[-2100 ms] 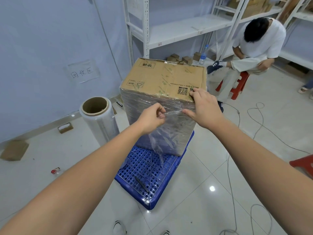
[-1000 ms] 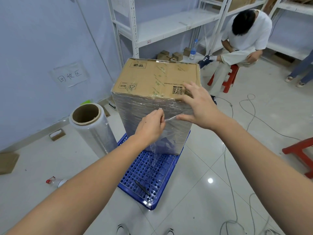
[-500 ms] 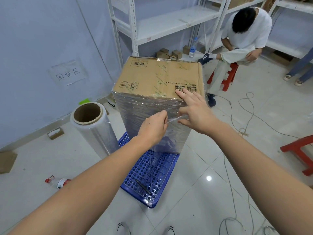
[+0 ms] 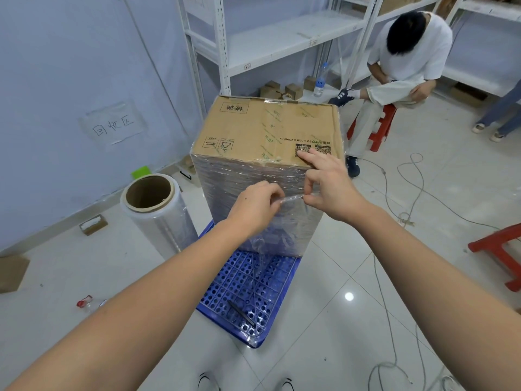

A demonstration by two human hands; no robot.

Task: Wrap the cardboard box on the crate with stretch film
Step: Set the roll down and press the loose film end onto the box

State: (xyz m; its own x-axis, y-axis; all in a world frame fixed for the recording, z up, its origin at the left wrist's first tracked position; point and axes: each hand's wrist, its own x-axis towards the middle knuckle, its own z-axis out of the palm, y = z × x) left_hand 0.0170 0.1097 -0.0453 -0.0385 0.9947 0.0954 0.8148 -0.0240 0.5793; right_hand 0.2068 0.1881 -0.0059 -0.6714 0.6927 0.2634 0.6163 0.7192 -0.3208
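two hands meet in front of the cardboard box point(image 4: 270, 131), which stands upright on the far end of a blue perforated plastic crate point(image 4: 242, 294) on the tiled floor. clear stretch film point(image 4: 253, 176) already bands the box's sides up to the top edge; the top face is bare cardboard. the left hand point(image 4: 255, 207) has its fingers curled, pinching a twisted strand of the film against the near side. the right hand point(image 4: 329, 184) pinches the other end of that strand between thumb and a bent finger, while its forefinger lies straight on the box's top edge by the qr label. a loose tail of film hangs down onto the crate. the stretch film roll point(image 4: 158, 213) stands upright on the floor just left of the crate.
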